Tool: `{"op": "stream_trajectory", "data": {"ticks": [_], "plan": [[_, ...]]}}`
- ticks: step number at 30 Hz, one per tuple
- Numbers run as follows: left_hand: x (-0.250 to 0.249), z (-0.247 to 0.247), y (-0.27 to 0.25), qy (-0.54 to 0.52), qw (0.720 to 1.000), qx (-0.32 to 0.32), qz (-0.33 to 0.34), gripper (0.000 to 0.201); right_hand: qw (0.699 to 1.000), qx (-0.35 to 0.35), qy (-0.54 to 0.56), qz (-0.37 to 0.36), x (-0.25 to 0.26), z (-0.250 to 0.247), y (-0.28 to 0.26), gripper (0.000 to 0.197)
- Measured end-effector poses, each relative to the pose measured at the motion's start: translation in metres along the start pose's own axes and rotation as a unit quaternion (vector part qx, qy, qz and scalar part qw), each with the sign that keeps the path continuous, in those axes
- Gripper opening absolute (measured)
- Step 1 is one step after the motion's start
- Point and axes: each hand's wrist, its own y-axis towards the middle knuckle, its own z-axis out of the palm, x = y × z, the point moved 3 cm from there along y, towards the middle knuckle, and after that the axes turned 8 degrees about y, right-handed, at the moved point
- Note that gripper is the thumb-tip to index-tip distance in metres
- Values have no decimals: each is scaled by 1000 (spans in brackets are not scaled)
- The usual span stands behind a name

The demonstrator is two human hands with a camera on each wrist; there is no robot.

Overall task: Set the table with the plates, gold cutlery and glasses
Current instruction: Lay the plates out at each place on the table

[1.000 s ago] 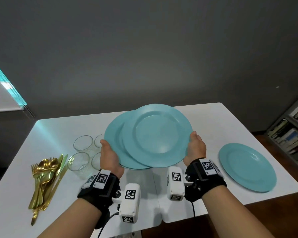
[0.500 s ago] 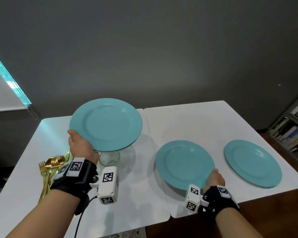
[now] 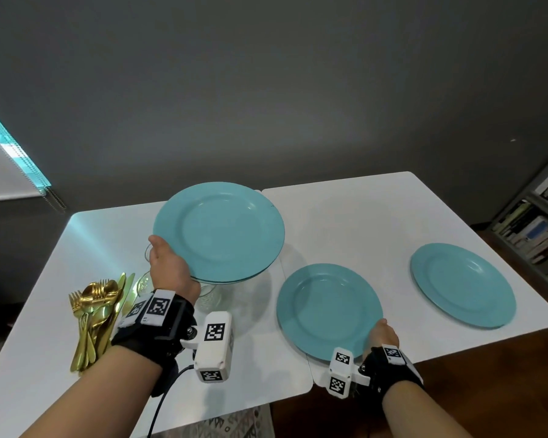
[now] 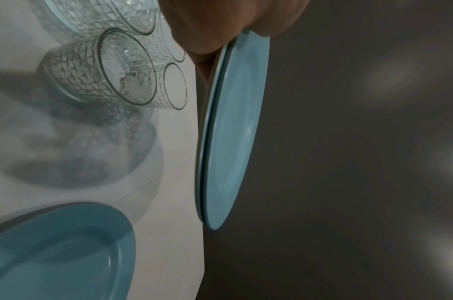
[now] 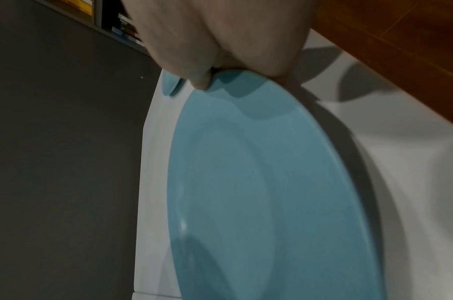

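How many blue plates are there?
4: two stacked plates held up in the left hand, one gripped by the right hand on the table, one far right.

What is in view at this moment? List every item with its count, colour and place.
held plates: two, teal, stacked, raised above the glasses.
middle plate: one, teal, near table edge.
right plate: one, teal, flat at the right.
glasses: at least three, clear, under the stack.
gold cutlery: pile, left side.
table: white.
bookshelf: far right.
left hand: grips the stack's rim.
right hand: grips the middle plate's rim.
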Motion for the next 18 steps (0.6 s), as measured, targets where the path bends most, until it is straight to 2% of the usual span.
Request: {"op": "stream_trajectory", "data": {"ticks": [2,6,9,11,14,18], "plan": [[4,4,2,-38,999,33,-18,54,1000,-9,-5,23,-1,-1,1,49],[5,6,4,-64,997,40,-9,55,999,6,-4,47,5,0,-6,46],[6,6,4,-49,997,52,-10,55,998,33,-47,32,4,2,-11,41],[4,6,1,-50,997,56,-5,53,996,47,-68,22,-9,1,11,45],[2,9,-4,-53,996,71,3,49,991,73,-111,12,-25,0,37,36],[3,13,-2,-81,992,92,-7,52,980,78,-181,2,-9,-5,4,32]]}}
